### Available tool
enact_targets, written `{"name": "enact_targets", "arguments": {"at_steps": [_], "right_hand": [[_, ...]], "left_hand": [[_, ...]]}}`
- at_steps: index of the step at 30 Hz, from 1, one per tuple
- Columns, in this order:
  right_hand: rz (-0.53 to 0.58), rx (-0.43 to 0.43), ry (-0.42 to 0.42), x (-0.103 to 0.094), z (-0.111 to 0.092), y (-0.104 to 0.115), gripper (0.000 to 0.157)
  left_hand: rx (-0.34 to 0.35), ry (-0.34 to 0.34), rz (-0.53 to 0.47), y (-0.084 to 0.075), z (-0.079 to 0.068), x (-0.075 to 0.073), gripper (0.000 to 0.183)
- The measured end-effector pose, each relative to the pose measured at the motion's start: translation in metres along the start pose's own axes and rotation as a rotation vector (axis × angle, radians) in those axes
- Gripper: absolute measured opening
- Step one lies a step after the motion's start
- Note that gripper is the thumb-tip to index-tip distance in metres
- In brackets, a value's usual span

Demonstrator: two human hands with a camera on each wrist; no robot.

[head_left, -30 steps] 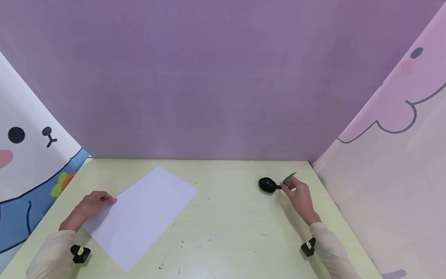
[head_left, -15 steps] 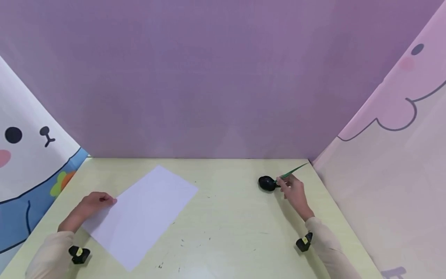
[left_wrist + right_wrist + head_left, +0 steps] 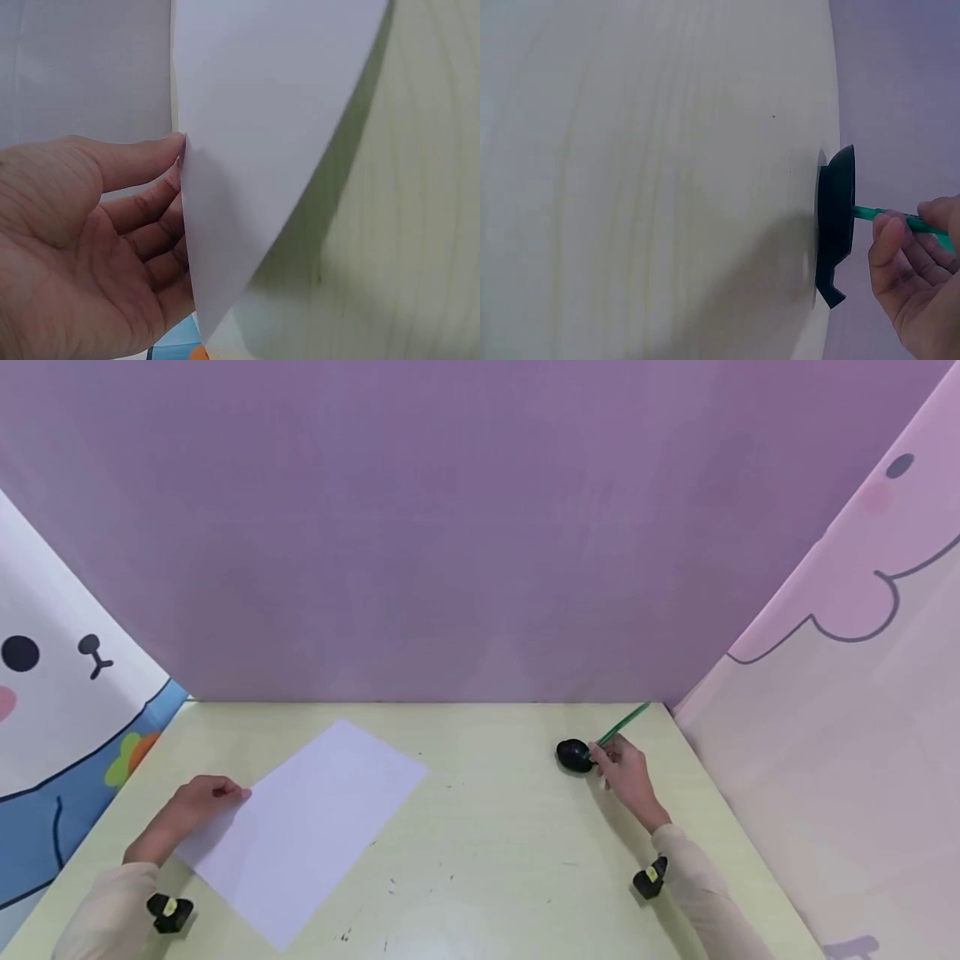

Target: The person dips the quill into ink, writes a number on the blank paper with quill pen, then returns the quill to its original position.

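Note:
My left hand (image 3: 201, 800) pinches the edge of a white sheet of paper (image 3: 330, 810) between thumb and fingers. In the left wrist view the paper (image 3: 262, 112) lifts off the table along this side and casts a shadow beneath. On the right, my right hand (image 3: 628, 772) pinches a slim green stick (image 3: 627, 721), pen-like in shape, that slants up and away. Its lower end reaches into a small black dish (image 3: 573, 756) with a short handle, seen side-on in the right wrist view, where the green stick (image 3: 866, 213) meets the dish's open side.
The pale wooden table (image 3: 480, 827) carries several dark marks near its front. A purple wall (image 3: 450, 527) stands along the back edge. Printed cartoon panels (image 3: 847, 735) flank both sides. A black wrist camera (image 3: 649, 878) hangs by the right sleeve.
My right hand has shifted slightly left, toward the black dish, and the green stick has swung to a steeper slant with more of it showing. The left hand stays on the paper.

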State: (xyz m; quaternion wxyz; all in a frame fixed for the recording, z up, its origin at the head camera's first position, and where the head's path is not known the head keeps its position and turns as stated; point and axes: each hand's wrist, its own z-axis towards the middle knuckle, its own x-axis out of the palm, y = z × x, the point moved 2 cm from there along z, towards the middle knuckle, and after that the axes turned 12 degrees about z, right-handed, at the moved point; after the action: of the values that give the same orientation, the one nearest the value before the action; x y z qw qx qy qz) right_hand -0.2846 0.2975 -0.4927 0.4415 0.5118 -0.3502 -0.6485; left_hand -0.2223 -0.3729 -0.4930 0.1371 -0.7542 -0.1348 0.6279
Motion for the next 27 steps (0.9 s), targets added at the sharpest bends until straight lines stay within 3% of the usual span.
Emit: {"name": "enact_targets", "arguments": {"at_steps": [6, 17, 27], "right_hand": [[-0.027, 0.043, 0.013, 0.004, 0.001, 0.001, 0.022], [-0.077, 0.043, 0.024, 0.007, 0.007, 0.003, 0.021], [-0.085, 0.026, -0.025, 0.005, 0.006, -0.001, 0.027]], "left_hand": [[0.008, -0.001, 0.002, -0.003, 0.003, -0.002, 0.038], [0.054, -0.006, -0.004, -0.007, 0.005, -0.002, 0.034], [0.096, 0.011, -0.015, -0.013, 0.003, -0.002, 0.028]]}}
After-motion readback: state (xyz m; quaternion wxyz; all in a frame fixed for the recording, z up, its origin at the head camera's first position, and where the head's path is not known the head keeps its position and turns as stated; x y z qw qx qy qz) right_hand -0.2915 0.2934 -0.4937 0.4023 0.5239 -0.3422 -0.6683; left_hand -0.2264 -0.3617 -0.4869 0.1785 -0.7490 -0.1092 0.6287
